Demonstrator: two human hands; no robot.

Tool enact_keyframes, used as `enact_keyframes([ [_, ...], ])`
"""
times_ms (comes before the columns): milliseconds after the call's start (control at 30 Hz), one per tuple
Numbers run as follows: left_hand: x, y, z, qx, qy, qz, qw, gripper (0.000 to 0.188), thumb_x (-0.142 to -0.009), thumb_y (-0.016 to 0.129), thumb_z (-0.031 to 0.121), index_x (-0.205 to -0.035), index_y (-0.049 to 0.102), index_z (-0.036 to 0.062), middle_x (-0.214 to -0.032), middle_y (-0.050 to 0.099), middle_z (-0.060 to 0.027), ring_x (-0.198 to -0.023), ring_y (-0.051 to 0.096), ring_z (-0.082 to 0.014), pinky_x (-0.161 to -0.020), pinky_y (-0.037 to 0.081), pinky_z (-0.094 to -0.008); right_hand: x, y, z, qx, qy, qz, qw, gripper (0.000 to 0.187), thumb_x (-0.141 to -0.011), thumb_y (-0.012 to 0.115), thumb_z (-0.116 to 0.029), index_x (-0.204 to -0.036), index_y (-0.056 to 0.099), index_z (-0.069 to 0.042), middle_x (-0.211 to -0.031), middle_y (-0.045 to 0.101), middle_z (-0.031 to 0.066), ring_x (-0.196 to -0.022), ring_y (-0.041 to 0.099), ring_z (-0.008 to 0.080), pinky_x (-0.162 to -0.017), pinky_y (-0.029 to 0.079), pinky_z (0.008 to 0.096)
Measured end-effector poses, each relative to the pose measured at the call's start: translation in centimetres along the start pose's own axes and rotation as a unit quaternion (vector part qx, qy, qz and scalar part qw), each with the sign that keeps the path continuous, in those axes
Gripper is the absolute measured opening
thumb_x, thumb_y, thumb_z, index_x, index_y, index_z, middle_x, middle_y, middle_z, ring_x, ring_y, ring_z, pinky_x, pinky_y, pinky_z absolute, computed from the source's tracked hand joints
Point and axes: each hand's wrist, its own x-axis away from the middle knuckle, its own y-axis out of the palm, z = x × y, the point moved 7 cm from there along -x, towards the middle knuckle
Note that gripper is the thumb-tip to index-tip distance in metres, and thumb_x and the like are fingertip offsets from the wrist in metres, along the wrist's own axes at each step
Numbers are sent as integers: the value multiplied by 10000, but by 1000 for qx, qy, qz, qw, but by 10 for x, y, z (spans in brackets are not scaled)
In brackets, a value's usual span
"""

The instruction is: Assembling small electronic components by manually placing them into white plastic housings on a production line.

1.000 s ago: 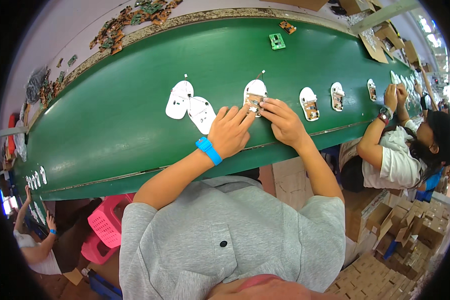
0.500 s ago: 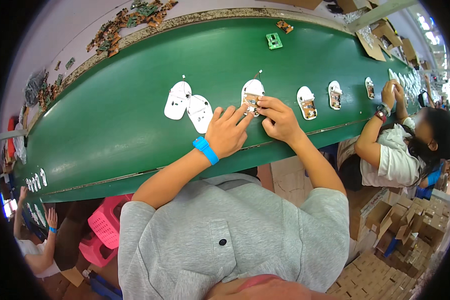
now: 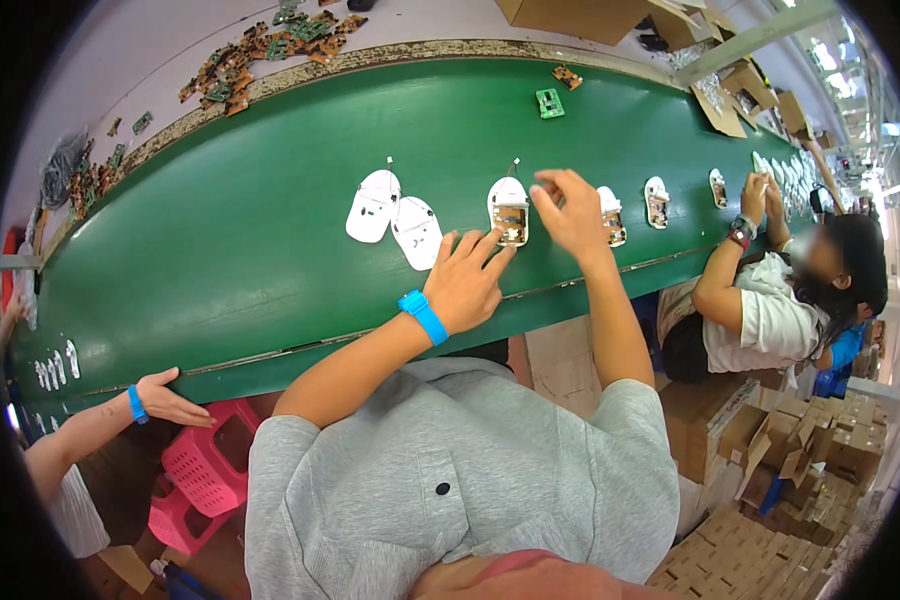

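In front of me on the green work surface (image 3: pixel 270 240) lies a white oval plastic shell (image 3: pixel 507 187). A brown circuit board (image 3: pixel 511 222) sits inside it, and a thin wire with a small white plug sticks out at its far end. My left hand (image 3: pixel 467 282) has its fingers spread, with fingertips at the shell's near edge. My right hand (image 3: pixel 573 218) hovers just right of the shell, holding nothing, its thumb and fingers apart. It partly hides another shell with a brown board (image 3: pixel 613 222). Two white shells (image 3: pixel 372 208) (image 3: pixel 417 238) lie overlapping to the left.
Farther right lie two more shells with boards (image 3: pixel 656 204) (image 3: pixel 718 188). A green board (image 3: pixel 549 103) and small brown board (image 3: pixel 567 77) lie at the far side. Loose boards (image 3: pixel 270 45) pile on the ledge. Co-workers' hands (image 3: pixel 760 195) (image 3: pixel 165 398) show at right and left.
My right hand has come off the board and moved right. My left hand stays by the shell's near edge. The left co-worker's hand has come closer along the near edge. The view has shifted slightly.
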Motion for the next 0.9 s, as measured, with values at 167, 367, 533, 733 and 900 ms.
enact_keyframes([
  [167,3,5,1,1,5,1,1000,546,-796,666,195,-1325,586,86,-1481,485,-129,-1226,495,-310,-1077,346,-496,-42,32,43,-164,97,-121,974,193,-897,730,-131,-1033,737,5,-878,718,57,-723,615,131,-711,512,247],
  [367,6,6,-1,7,-4,12,1000,556,-798,670,203,-1334,578,87,-1488,479,-129,-1241,491,-307,-1081,343,-499,-36,37,36,-278,91,-185,938,174,-911,728,-82,-1054,746,16,-932,745,86,-815,661,131,-777,534,244],
  [533,4,3,-2,14,-1,2,1000,561,-798,672,203,-1338,575,81,-1494,476,-130,-1241,493,-307,-1084,343,-500,-27,40,44,-402,95,-188,891,153,-900,728,-21,-1046,754,16,-940,746,110,-874,685,149,-807,551,255],
  [733,3,5,-1,10,-1,1,1000,563,-797,679,205,-1335,575,73,-1498,473,-134,-1245,495,-304,-1086,347,-499,-19,50,48,-548,117,-172,810,144,-876,742,13,-1019,755,11,-957,747,127,-910,698,169,-833,562,263],
  [900,1,4,-1,10,-4,-1,1000,570,-796,687,206,-1338,575,71,-1498,473,-134,-1250,495,-300,-1092,346,-499,-15,48,41,-535,121,-161,821,135,-868,726,34,-999,750,19,-942,741,113,-870,687,174,-820,564,267],
])
